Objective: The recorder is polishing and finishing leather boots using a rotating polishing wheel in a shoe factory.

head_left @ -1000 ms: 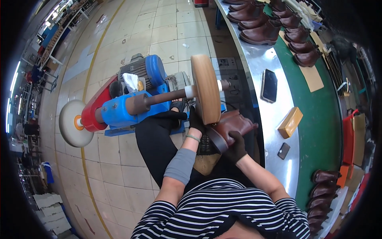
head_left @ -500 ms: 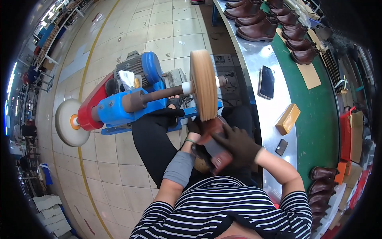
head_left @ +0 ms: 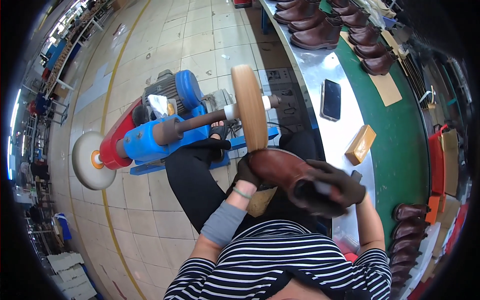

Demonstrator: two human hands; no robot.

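A reddish-brown leather ankle boot [head_left: 277,166] lies across my lap, its toe up against the lower edge of a tan buffing wheel [head_left: 250,110]. The boot's dark opening faces down and to the right. My left hand [head_left: 246,172], in a dark glove, is closed on the toe end, its fingers partly hidden behind the boot. At the heel end, my gloved right hand [head_left: 345,184] grips the boot's shaft, somewhat blurred by motion. The wheel sits on a brown shaft that runs from a blue and red polishing machine [head_left: 142,139].
On the metal-edged bench at right lie a phone [head_left: 330,100] and a yellowish-brown block [head_left: 361,145]. Several brown boots [head_left: 315,34] stand at its far end, and more boots [head_left: 410,225] near my right elbow. A pale second wheel [head_left: 93,160] is at the machine's left end.
The boot has been turned, so its upper and opening now show and its shaft points lower right. My right hand has moved right with the heel end; my left stays near the wheel.
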